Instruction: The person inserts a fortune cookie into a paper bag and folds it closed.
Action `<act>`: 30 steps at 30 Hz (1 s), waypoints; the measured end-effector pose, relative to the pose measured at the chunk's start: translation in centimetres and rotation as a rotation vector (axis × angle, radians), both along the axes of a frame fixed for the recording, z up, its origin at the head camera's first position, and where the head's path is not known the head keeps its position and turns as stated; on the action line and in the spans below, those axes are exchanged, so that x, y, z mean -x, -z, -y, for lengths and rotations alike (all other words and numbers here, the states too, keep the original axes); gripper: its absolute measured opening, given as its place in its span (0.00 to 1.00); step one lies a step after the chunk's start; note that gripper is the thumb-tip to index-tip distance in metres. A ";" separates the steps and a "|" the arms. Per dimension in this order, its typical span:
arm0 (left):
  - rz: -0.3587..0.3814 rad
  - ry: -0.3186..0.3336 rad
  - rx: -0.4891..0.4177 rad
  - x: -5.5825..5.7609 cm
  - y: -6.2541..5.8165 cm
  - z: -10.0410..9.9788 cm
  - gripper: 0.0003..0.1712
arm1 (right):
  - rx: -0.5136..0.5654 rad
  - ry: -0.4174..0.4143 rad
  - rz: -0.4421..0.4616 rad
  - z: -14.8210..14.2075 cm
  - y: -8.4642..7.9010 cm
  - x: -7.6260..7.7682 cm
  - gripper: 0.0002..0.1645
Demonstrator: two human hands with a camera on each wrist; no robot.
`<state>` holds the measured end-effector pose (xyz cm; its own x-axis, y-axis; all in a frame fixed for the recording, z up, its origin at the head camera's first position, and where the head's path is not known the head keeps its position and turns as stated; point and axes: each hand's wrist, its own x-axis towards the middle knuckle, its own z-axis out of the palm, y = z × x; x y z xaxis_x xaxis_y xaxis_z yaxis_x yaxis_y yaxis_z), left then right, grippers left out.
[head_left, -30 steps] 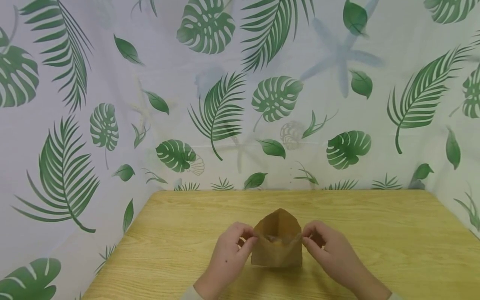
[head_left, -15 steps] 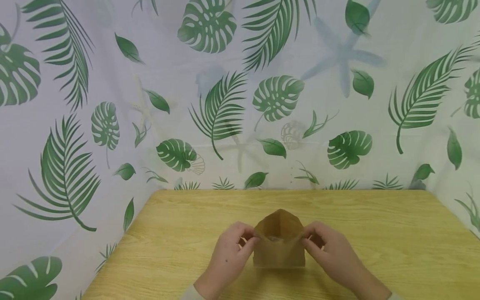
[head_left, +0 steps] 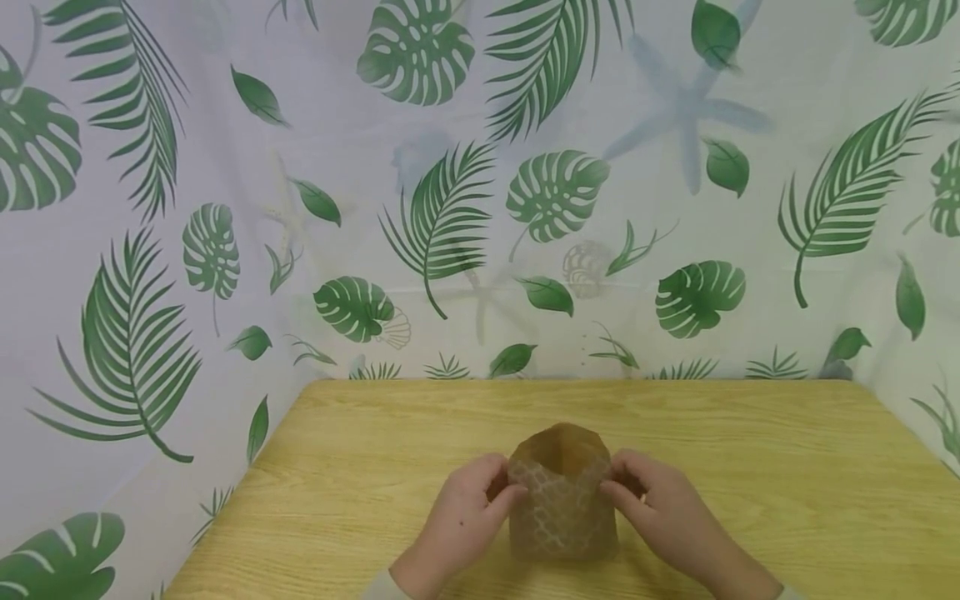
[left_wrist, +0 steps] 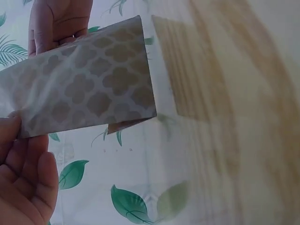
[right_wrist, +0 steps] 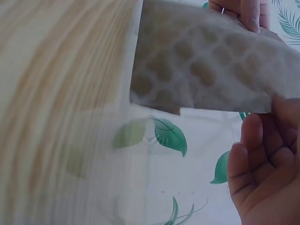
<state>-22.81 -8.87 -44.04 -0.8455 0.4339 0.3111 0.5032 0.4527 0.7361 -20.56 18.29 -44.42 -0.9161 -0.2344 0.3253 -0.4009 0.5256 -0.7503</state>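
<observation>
A small brown paper bag [head_left: 564,521] with a pale lattice pattern stands between my hands, its mouth up and spread apart. At the bag's left upper edge, my left hand [head_left: 467,518] pinches the paper between thumb and fingers. My right hand [head_left: 663,510] pinches the opposite upper edge the same way. In the left wrist view the patterned side of the bag [left_wrist: 93,84] spans from hand to hand, its bottom end just short of its reflection on the table. The right wrist view shows the bag [right_wrist: 201,61] blurred. What lies inside is hidden.
A glossy wood-grain table [head_left: 360,467] lies beneath the bag and hands. Behind it and along both sides hangs a white curtain [head_left: 465,333] printed with green leaves and faint starfish.
The bag's bottom has swung toward me and lower in view, and its patterned front now shows instead of a plain shaded one. Both hands have dipped slightly, still pinching the sides.
</observation>
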 end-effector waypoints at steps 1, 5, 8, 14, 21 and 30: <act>0.022 -0.002 -0.010 0.0 -0.1 0.1 0.06 | 0.005 -0.001 0.014 0.0 -0.1 0.0 0.07; 0.097 -0.008 -0.076 -0.1 -0.3 0.4 0.12 | 0.028 -0.001 0.060 -0.2 -0.2 -0.1 0.10; 0.138 -0.006 -0.116 -0.1 -0.4 0.5 0.15 | 0.049 -0.009 0.079 -0.2 -0.3 -0.2 0.11; 0.182 0.013 -0.140 0.0 -0.7 0.8 0.15 | 0.078 -0.051 0.099 -0.4 -0.5 -0.3 0.12; 0.217 0.020 -0.148 0.3 -1.0 0.9 0.14 | 0.086 -0.080 0.118 -0.7 -0.8 -0.3 0.13; 0.283 0.082 -0.173 -0.3 -1.4 0.7 0.09 | 0.129 -0.186 0.226 -0.1 -0.5 -0.1 0.17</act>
<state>-22.51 -9.56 -42.66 -0.8731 0.4657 0.1443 0.2979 0.2752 0.9141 -20.46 18.43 -43.88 -0.9137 -0.3750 0.1564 -0.2970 0.3535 -0.8870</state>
